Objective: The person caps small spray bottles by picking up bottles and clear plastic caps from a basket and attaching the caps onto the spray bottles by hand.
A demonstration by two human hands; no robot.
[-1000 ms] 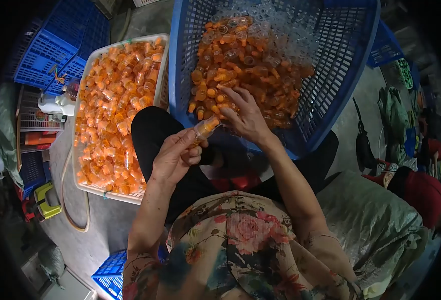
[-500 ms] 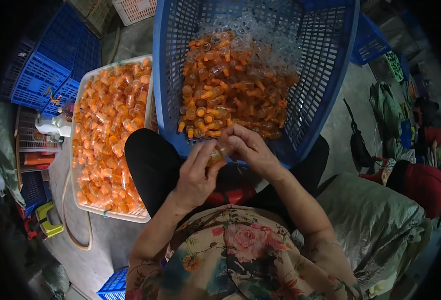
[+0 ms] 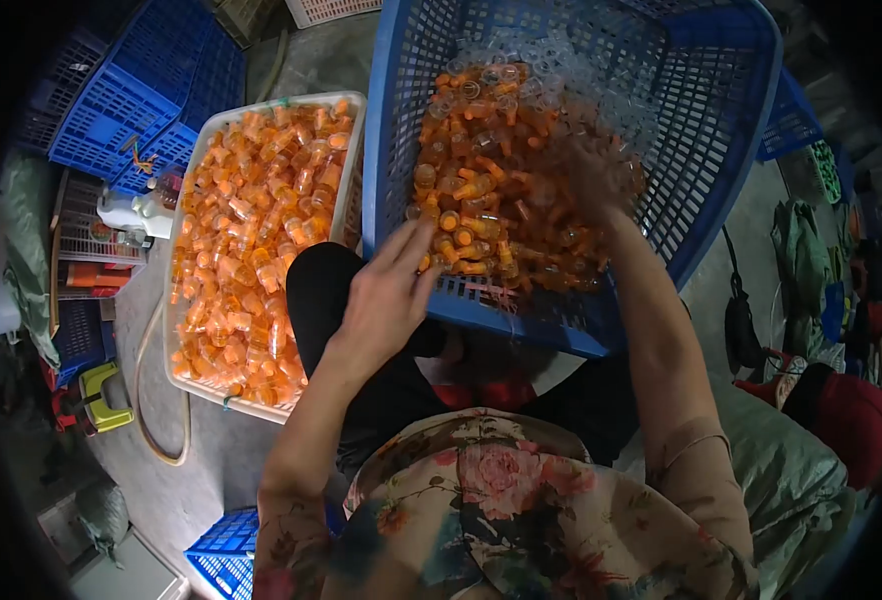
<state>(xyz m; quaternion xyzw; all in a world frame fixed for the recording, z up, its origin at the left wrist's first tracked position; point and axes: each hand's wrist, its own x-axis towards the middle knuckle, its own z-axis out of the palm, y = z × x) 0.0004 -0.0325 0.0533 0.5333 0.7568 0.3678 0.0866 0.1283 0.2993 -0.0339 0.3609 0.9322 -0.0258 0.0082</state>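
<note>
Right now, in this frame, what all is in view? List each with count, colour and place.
Big basket: one, blue, in front of the person
Smaller basket: one, whitish, left of the big one
Orange pieces: countless, orange and clear, in both baskets
Clear pieces: countless, colourless, big basket's far end
Crates: several, blue, mostly upper left
Hose: one, pale, floor at left
Sack: one, grey-green, lower right
Other clutter: uncounted, mixed colours, around the edges
Shirt: one, floral, bottom centre
Left hand: one, bare, big basket's near left corner
Right hand: one, bare, blurred, over the orange pieces
</note>
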